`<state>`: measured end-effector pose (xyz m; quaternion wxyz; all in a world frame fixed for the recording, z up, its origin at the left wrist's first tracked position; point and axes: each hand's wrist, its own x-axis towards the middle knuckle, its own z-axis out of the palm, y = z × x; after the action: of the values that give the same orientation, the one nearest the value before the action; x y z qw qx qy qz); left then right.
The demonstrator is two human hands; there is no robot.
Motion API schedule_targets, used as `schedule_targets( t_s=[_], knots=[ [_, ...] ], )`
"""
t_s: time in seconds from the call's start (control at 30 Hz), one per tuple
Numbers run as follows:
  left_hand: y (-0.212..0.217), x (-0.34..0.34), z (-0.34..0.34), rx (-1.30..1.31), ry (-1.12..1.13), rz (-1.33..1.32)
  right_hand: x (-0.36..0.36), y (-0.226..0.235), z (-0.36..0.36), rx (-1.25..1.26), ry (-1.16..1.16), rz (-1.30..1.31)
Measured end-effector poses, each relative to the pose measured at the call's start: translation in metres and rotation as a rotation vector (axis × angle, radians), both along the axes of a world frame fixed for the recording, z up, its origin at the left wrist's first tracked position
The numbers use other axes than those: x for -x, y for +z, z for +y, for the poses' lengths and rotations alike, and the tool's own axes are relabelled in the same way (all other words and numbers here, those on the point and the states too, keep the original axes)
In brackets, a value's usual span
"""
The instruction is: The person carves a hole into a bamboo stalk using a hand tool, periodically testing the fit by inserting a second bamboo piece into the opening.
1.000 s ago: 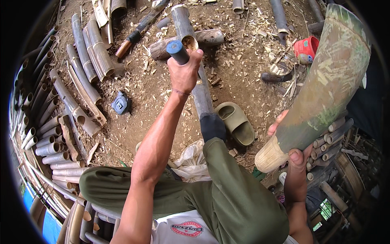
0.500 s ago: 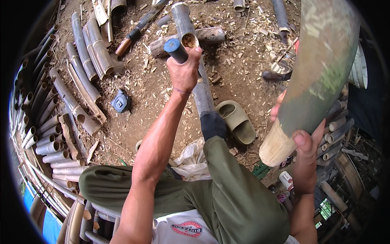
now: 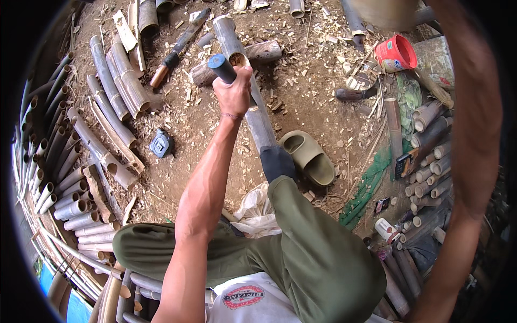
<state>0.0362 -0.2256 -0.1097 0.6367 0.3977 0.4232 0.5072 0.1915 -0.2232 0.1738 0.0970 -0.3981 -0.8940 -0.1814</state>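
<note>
My left hand (image 3: 233, 89) is closed round a chisel-like tool with a dark, blue-topped cylindrical handle (image 3: 222, 67). Its working end is mostly hidden, close against a grey bamboo pole (image 3: 257, 121). An opening cut in the pole shows just beyond my knuckles. Underneath, a short log (image 3: 265, 51) crosses the pole's far part, and my dark-socked foot (image 3: 277, 163) rests at its near end. My right forearm (image 3: 474, 134) reaches up along the right side; the hand is beyond the upper edge. Beside it hangs the blurred, pale end of a thick wooden club (image 3: 385, 11).
Split bamboo pieces (image 3: 129, 72) and a wooden-handled knife (image 3: 177, 48) lie at left, near a tape measure (image 3: 161, 144). An olive sandal (image 3: 308, 158) lies beside my foot. Rightward are a red bucket (image 3: 396, 54), a dark-handled tool (image 3: 357, 94), green netting (image 3: 371, 183) and stacked bamboo (image 3: 431, 177).
My right arm has swung upward, carrying the wooden club from the right side almost out of view. The left hand keeps its grip at the pole; the view has shifted slightly.
</note>
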Motion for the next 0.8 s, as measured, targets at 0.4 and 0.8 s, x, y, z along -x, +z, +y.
schedule_targets(
  t_s=[0.4, 0.8],
  knots=[
    [-0.009, 0.038, -0.006, 0.091, -0.211, -0.114, -0.005, -0.074, -0.051, 0.460, -0.351, 0.503],
    [0.066, 0.071, -0.006, 0.035, -0.085, -0.049, -0.062, -0.096, -0.137, 0.744, -0.602, 1.161]
  ],
)
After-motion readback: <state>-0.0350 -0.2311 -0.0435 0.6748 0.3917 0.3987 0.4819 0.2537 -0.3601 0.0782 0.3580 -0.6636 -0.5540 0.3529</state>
